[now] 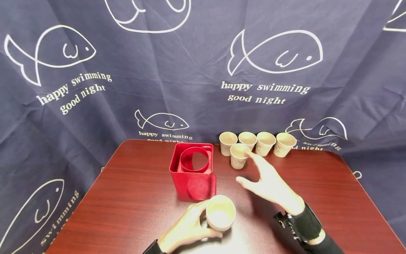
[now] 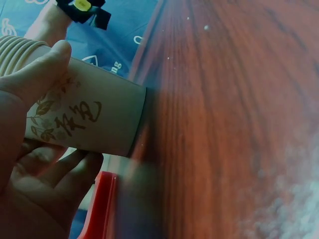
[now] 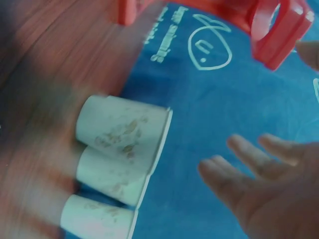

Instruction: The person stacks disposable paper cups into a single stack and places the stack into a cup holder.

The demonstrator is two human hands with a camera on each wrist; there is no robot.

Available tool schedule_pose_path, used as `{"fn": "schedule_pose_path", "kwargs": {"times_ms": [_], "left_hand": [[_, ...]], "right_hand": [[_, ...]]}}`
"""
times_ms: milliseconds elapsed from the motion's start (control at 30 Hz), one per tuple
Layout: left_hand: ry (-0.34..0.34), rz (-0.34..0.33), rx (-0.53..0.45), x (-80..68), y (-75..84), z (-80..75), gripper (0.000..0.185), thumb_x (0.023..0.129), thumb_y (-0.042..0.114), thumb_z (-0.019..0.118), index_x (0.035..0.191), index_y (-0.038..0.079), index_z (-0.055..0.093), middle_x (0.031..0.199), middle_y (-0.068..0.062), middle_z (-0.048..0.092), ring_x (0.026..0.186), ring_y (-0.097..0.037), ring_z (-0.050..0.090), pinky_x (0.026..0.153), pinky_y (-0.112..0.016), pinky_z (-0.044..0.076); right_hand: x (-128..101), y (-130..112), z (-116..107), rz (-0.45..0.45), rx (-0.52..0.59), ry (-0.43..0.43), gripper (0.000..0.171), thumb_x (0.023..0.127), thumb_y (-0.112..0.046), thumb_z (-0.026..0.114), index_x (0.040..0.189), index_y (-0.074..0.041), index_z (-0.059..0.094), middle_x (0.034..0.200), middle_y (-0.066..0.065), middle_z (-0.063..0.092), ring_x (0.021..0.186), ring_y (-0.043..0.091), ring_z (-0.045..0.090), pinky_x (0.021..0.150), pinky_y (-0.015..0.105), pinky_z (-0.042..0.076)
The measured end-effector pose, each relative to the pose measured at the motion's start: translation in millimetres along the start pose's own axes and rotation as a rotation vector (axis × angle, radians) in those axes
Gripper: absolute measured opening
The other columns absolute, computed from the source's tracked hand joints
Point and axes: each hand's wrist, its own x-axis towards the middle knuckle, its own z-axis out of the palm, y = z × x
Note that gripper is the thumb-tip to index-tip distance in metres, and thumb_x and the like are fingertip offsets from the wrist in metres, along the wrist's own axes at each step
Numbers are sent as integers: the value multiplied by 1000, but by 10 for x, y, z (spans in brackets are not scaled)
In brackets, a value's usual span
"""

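My left hand [image 1: 187, 225] grips a stack of paper cups [image 1: 221, 213] near the front of the table. Several nested rims show at the top of this stack in the left wrist view, with brown writing and a leaf print [image 2: 75, 117] on its side. My right hand [image 1: 274, 185] reaches over the table with thumb and fingers spread, holding nothing. Its fingertips overlap the rim of a single paper cup [image 1: 238, 161] in the head view. In the right wrist view the fingers [image 3: 224, 181] show apart from the upright printed cups [image 3: 122, 132].
Behind that cup, several more paper cups [image 1: 283, 145] stand in a row along the back edge. A red square box [image 1: 182, 185] with a round collar in its top stands left of them. A blue fish-print cloth [image 1: 203, 70] hangs behind the wooden table [image 1: 127, 197].
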Motion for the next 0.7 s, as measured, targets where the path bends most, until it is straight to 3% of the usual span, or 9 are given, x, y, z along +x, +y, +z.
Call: {"fn": "schedule_pose_path", "kwargs": {"times_ms": [233,467,700], "left_hand": [[5,-2,-2,-4,9,7,78,74,35,94,142,35,55,128,14,68,115,-7,64,107,-30,51],[1,-6,-10,1,23,4,78,75,36,93,143,36,55,128,14,68,116,-8,64,108,-30,50],[3,10,12,10,-8,16,79,76,35,93,144,33,54,128,14,68,114,-7,64,106,-31,51]], "right_hand": [[107,228,34,103,33,105,89,83,-31,86,157,-13,39,154,16,49,138,34,51,112,55,42],[156,385,100,289,73,72,92,87,-40,81,157,-2,34,155,23,45,139,42,48,114,59,40],[233,501,197,361,96,61,89,88,-43,79,154,-1,37,152,25,48,142,43,44,116,58,38]]}}
